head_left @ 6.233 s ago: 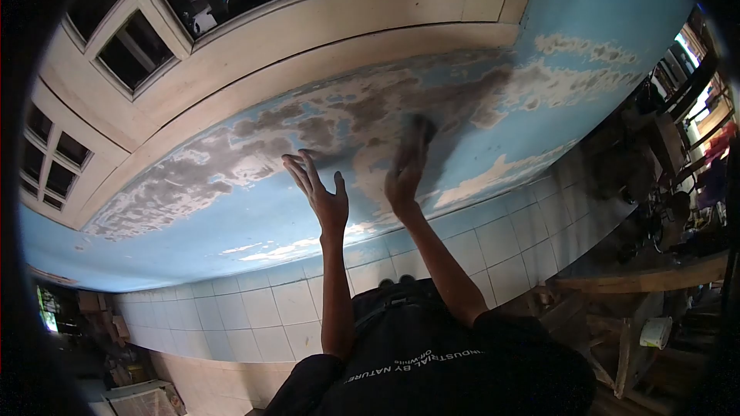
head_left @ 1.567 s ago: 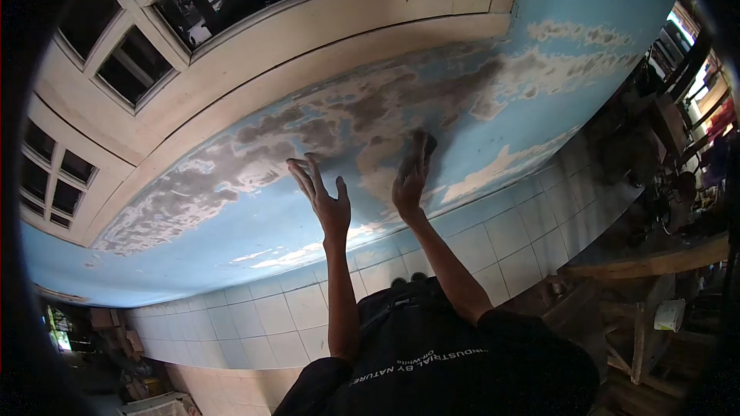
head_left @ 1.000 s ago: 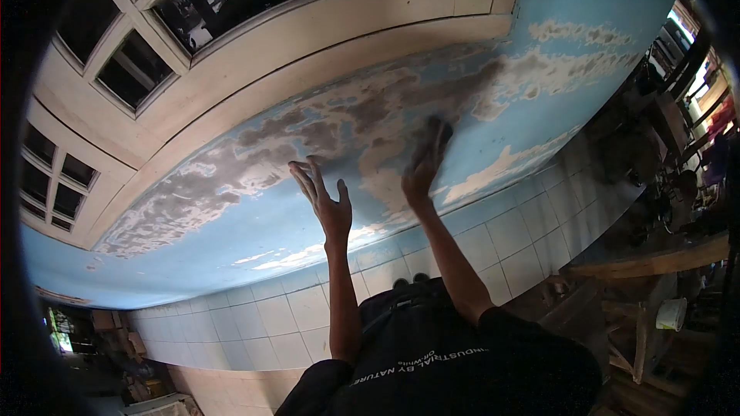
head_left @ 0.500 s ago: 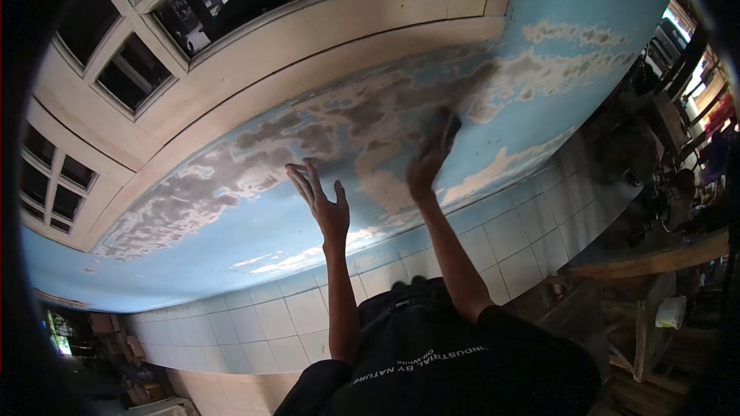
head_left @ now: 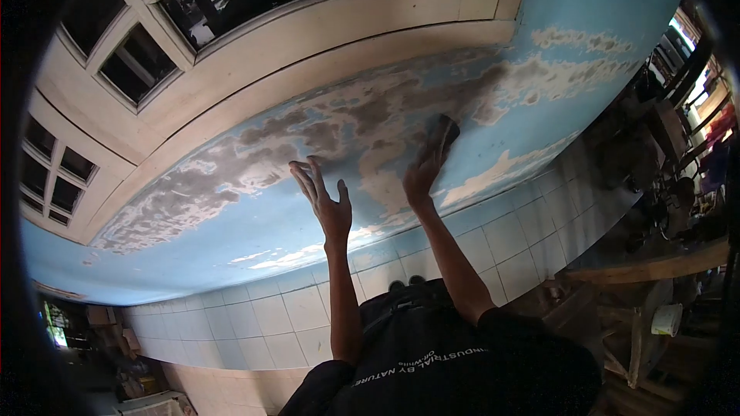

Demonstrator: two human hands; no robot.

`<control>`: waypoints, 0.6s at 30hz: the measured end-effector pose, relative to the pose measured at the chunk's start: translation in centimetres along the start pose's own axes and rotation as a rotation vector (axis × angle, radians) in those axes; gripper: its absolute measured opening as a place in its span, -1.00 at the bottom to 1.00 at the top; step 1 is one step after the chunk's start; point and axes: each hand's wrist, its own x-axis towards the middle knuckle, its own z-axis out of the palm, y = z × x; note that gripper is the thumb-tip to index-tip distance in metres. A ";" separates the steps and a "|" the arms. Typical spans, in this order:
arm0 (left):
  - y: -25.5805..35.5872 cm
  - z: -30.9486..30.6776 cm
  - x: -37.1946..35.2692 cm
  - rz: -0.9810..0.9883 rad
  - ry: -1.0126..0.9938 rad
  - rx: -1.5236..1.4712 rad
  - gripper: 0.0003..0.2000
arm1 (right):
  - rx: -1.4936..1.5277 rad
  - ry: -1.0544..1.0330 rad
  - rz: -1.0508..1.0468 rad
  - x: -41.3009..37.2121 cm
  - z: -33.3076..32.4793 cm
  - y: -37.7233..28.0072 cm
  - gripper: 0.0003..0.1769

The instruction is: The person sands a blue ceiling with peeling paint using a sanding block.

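Below the window frame, a blue wall [head_left: 262, 219] carries worn patches of pale and grey [head_left: 370, 115] where the paint is gone. My left hand [head_left: 327, 204] rests its fingertips on or very near this wall, fingers spread, holding nothing. To its right, my right hand [head_left: 422, 177] presses a dark, flat piece of sandpaper [head_left: 445, 135] against the patchy surface. The fingers of that hand are partly hidden and a little blurred. Whitish dust coats the fingers of my left hand.
A cream wooden window frame [head_left: 324, 46] with dark panes runs above the wall. White tiles [head_left: 277, 314] line its lower part. On the right stand a wooden bench [head_left: 655, 266], a white tub [head_left: 666, 320] and clutter. Dark shoes [head_left: 406, 283] show below me.
My right hand has shifted slightly down and left with the sandpaper. My left hand keeps its place on the wall. The whole view has tilted a little.
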 end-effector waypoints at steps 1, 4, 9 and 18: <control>0.0 0.1 0.1 0.010 -0.001 -0.003 -0.17 | 0.015 -0.016 0.006 -0.7 0.3 0.1 -0.47; 0.1 0.2 0.1 -0.011 0.003 -0.005 -0.17 | 0.070 -0.095 0.008 -3.3 0.0 -1.0 -0.47; 0.1 0.1 0.2 -0.011 -0.008 -0.005 -0.17 | 0.050 -0.096 0.022 -1.1 -0.2 -0.6 -0.47; 0.0 0.5 0.1 -0.003 0.017 -0.017 -0.17 | 0.090 -0.120 0.055 -3.4 -0.5 0.0 -0.45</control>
